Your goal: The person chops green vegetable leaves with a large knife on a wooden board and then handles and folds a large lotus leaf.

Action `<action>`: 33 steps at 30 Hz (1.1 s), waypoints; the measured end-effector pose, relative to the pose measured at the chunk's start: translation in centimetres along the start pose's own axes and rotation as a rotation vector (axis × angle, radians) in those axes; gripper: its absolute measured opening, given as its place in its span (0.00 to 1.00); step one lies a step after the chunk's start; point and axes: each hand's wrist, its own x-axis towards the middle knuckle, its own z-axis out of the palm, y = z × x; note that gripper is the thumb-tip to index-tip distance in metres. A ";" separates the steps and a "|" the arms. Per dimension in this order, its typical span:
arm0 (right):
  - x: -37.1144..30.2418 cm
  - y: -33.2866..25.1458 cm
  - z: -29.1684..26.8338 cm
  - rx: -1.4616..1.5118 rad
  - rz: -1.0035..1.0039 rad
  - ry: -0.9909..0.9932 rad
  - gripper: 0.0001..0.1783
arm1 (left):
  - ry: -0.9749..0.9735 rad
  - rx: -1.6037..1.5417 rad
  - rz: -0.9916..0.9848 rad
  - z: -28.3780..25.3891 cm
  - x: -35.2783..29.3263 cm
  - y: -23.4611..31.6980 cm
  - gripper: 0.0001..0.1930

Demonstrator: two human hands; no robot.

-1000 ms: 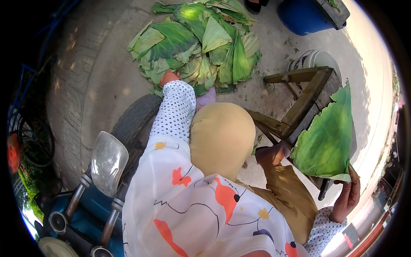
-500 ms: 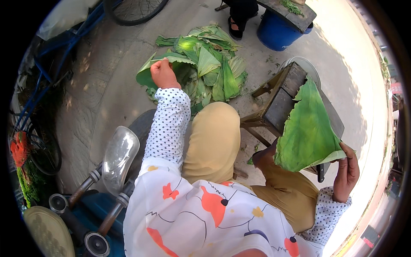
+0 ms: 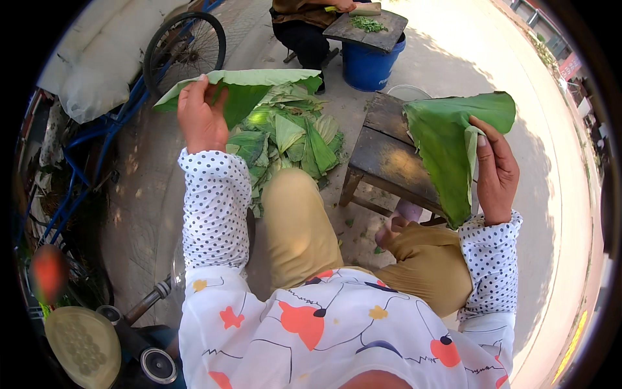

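My left hand (image 3: 202, 118) is raised at the upper left, its fingers closed on the edge of a large green lotus leaf (image 3: 269, 78) with a pale underside. That leaf hangs above a heap of wilting green leaves (image 3: 288, 136) on the ground. On the right, my right hand (image 3: 497, 174) pinches a second large lotus leaf (image 3: 444, 152) between thumb and fingers. This leaf is folded over on itself and droops in front of a dark wooden stool (image 3: 382, 155), hiding part of its top.
A person's hand (image 3: 343, 5) works at a board (image 3: 369, 32) with chopped greens, set on a blue bucket (image 3: 370, 65). At left stand a blue cart frame (image 3: 97, 139) and a bicycle wheel (image 3: 184, 52). Handlebars (image 3: 152, 298) are close by my left arm.
My left hand has lifted its leaf up and left, away from the heap. My right hand has risen, and its leaf now folds over. The view has shifted, showing more of the other person.
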 end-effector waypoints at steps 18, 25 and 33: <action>1.5 -0.1 -0.2 0.541 0.318 0.038 0.15 | -0.060 0.017 0.233 5.4 -5.6 -1.2 0.07; 2.1 -1.6 2.9 0.707 0.262 -0.140 0.16 | 0.087 0.028 0.346 3.1 -7.7 -0.9 0.08; 2.7 -7.7 6.0 0.672 0.110 -0.347 0.19 | 0.235 0.107 0.501 1.7 -15.1 3.5 0.10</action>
